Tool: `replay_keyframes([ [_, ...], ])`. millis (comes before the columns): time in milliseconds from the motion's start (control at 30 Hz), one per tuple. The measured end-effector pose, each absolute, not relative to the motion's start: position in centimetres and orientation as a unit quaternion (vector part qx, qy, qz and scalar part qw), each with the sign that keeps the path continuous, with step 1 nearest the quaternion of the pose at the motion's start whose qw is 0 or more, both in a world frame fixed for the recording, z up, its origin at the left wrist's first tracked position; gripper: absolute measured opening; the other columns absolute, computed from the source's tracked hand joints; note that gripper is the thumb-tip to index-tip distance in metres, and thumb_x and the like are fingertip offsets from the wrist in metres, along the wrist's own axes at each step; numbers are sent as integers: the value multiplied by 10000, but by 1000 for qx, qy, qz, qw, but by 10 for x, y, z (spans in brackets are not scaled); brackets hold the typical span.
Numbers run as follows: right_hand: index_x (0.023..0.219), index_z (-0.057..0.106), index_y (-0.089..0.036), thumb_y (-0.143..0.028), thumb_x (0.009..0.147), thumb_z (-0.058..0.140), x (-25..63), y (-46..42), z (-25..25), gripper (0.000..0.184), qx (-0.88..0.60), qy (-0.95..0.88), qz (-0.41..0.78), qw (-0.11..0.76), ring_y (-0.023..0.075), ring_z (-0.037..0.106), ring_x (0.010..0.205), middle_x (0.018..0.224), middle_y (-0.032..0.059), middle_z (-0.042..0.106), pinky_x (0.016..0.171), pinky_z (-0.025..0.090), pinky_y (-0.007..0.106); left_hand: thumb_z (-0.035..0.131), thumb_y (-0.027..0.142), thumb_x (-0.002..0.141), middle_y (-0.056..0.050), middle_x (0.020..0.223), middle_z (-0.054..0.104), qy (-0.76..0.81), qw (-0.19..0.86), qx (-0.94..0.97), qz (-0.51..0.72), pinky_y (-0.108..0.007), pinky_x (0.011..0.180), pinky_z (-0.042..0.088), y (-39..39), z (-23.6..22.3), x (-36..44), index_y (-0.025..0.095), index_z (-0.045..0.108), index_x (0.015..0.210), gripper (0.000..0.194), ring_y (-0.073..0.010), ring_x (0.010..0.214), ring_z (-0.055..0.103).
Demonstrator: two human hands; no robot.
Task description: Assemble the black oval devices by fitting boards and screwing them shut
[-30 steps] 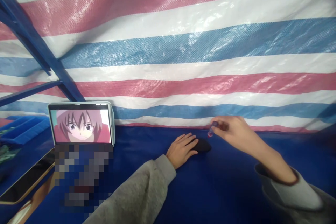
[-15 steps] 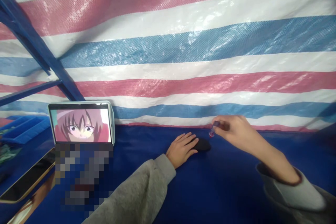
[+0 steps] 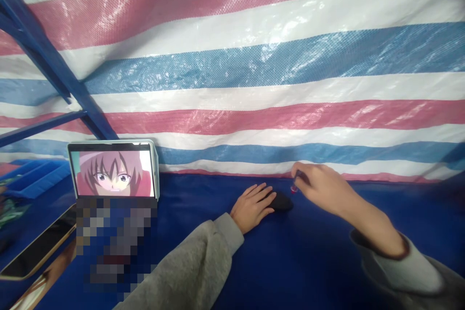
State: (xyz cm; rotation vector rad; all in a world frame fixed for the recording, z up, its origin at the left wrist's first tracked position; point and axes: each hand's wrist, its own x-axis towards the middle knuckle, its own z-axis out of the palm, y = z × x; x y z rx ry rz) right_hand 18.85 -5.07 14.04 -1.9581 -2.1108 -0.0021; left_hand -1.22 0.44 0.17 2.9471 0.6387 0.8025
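My left hand [image 3: 253, 206] lies with its fingers stretched out, the fingertips on the near-left side of a smooth black oval object [image 3: 282, 201] that looks like a computer mouse. That dark object rests on the blue tabletop [image 3: 290, 261], partly covered by my fingers. Just above its right end, my right hand [image 3: 316, 186] pinches a small see-through purple stick with a red tip [image 3: 294, 188]. The tip points down, a little apart from the black object. Most of the stick is hidden inside my fingers, so its exact kind does not show.
A tablet [image 3: 114, 174] in a pale case stands at the left, an anime face on its screen. A phone [image 3: 39, 242] and a blue compartment tray [image 3: 39, 179] are farther left. Behind the table hangs a striped plastic sheet [image 3: 254, 116], beside a blue metal frame [image 3: 54, 58].
My right hand has dipped slightly and its wrist has shifted a little left, still pinching the purple stick. My left hand stays almost in place.
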Motion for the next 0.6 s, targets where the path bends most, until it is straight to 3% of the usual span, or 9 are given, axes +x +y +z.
replay_keyframes([
  [133,805,587,-203,-335,933,364,188,-46,129,289,-699,-710,-33,75,207,626,687,720,66,677,562,314,271,400,411,993,-52,1413,489,203,6,945,256,-402,1131,345,4,1,-12,204,454,1365,429,-208,1363,383],
  [267,853,590,-205,-288,953,335,185,-46,128,286,-673,-736,-24,72,190,633,691,762,55,690,575,329,265,404,404,993,-60,1403,500,202,2,945,258,-400,1124,356,5,1,-12,201,456,1364,426,-206,1357,393],
  [433,1081,607,-193,-215,905,386,183,-50,129,284,-662,-744,-28,87,206,643,763,911,72,695,610,366,274,399,407,995,-59,1393,512,204,1,943,265,-397,1117,368,5,0,-12,206,468,1355,418,-204,1347,409],
  [600,1017,661,-175,-95,828,379,181,-50,129,348,-610,-782,33,126,174,633,816,949,70,675,711,411,261,388,419,996,-58,1385,520,203,0,941,270,-399,1115,371,6,-2,-11,208,473,1351,421,-204,1342,416],
])
